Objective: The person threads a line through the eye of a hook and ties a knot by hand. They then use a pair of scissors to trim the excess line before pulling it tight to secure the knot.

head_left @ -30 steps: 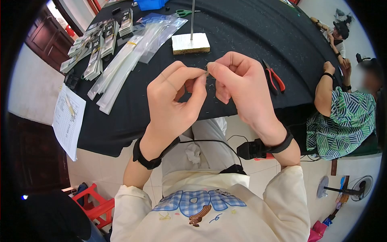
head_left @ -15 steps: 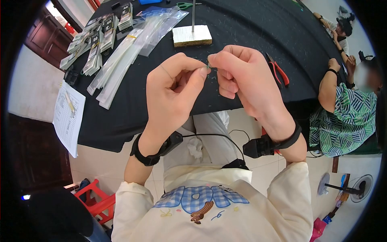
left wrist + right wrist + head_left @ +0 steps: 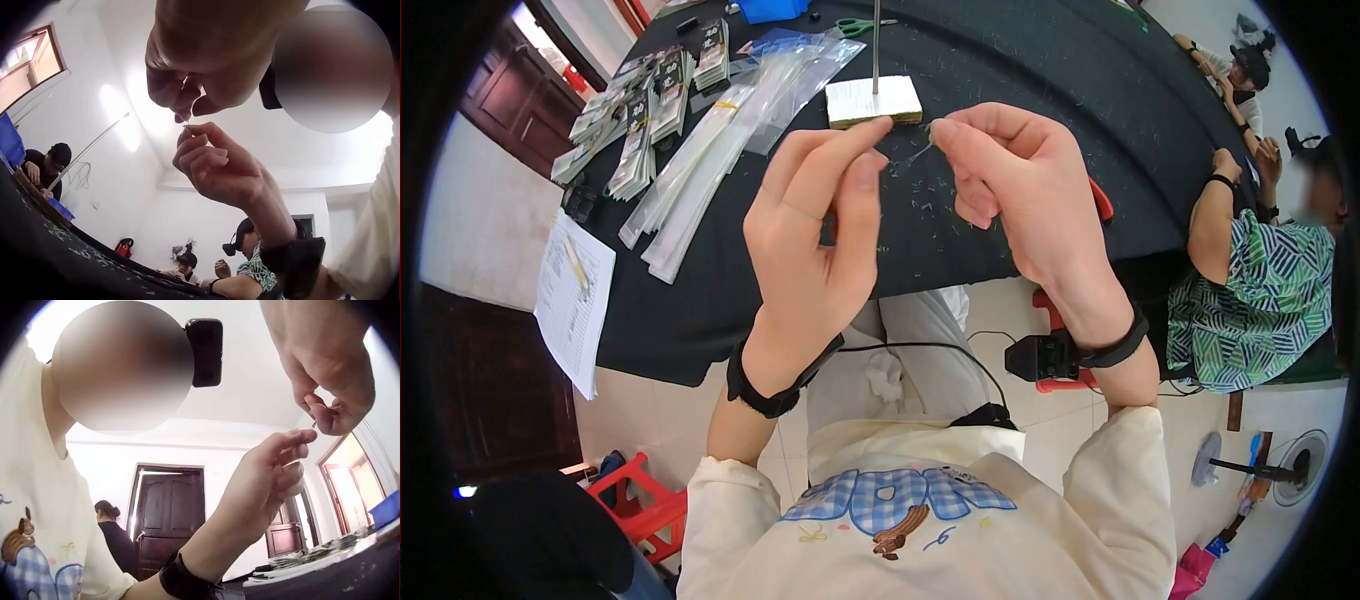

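In the head view my right hand [image 3: 1040,195] pinches a thin, greyish strand [image 3: 920,154] between thumb and forefinger, and its loose end slants down to the left. My left hand [image 3: 815,225] is just left of it, thumb and forefinger apart with nothing between them. Beyond the fingertips is a white-topped block [image 3: 875,98] with an upright metal rod [image 3: 876,45]. From below, the left wrist view has the right hand [image 3: 225,165] close under the left hand [image 3: 219,50]. In the right wrist view the fingertips of both hands nearly meet.
Red-handled pliers [image 3: 1102,203] lie partly hidden behind the right hand. Clear plastic sleeves [image 3: 700,180], stacks of printed cards [image 3: 635,140], a paper sheet [image 3: 572,310], green scissors [image 3: 855,28] and a blue bin [image 3: 770,10] are on the black cloth. Small clippings are scattered about. Another person [image 3: 1250,290] sits at right.
The left thumb and forefinger have parted and moved back to the left from the right fingertips. The strand now shows hanging from the right hand, which has shifted slightly right.
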Demonstrator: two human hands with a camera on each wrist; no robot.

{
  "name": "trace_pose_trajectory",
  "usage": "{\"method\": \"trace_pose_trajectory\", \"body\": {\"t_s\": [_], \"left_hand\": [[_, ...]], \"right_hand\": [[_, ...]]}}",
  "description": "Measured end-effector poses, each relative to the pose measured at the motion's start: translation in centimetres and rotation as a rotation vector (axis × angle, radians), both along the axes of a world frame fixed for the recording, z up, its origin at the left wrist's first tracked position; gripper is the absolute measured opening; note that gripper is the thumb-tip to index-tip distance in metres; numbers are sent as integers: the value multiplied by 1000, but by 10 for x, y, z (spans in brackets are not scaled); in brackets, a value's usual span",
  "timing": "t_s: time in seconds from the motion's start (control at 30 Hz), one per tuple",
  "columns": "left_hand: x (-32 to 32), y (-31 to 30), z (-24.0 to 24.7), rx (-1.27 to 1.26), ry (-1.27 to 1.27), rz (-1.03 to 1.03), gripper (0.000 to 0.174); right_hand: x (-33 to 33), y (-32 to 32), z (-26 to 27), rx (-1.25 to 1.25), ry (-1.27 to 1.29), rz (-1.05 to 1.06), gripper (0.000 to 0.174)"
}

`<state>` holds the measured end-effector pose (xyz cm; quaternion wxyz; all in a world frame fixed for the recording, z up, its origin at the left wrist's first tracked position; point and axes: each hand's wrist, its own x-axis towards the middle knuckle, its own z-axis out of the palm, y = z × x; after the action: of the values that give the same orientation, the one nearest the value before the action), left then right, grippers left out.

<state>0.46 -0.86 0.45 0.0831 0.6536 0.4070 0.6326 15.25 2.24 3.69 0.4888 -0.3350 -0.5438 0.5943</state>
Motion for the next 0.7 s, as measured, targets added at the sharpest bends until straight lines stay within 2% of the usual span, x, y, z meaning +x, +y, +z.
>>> {"method": "trace_pose_trajectory", "body": {"t_s": [0.1,0.17,0.23,0.3,0.37,0.4,0.43,0.57,0.63,0.7], "left_hand": [[-4,0,6,1,-68,-78,19],[-12,2,6,31,-13,-115,21],[-15,3,5,55,-147,-316,24],[-16,3,7,112,-142,-348,29],[-23,-1,14,-48,-152,-430,36],[-26,-1,18,-118,-177,-401,36],[-31,3,20,-103,-173,-401,36],[-47,30,23,-131,-278,-537,32],[-51,45,20,-315,-387,-554,30],[-55,68,4,-322,-458,-601,25]], "right_hand": [[4,5,3,25,26,-9,19],[5,8,5,42,28,-23,19],[7,13,5,61,38,-38,19],[9,21,4,81,47,-55,19],[12,32,7,104,42,-75,18],[14,38,9,117,43,-75,18],[15,46,12,155,2,-107,18],[19,83,31,313,-120,-195,18],[16,101,41,376,-171,-212,19],[9,115,50,485,-346,-285,19]]}}
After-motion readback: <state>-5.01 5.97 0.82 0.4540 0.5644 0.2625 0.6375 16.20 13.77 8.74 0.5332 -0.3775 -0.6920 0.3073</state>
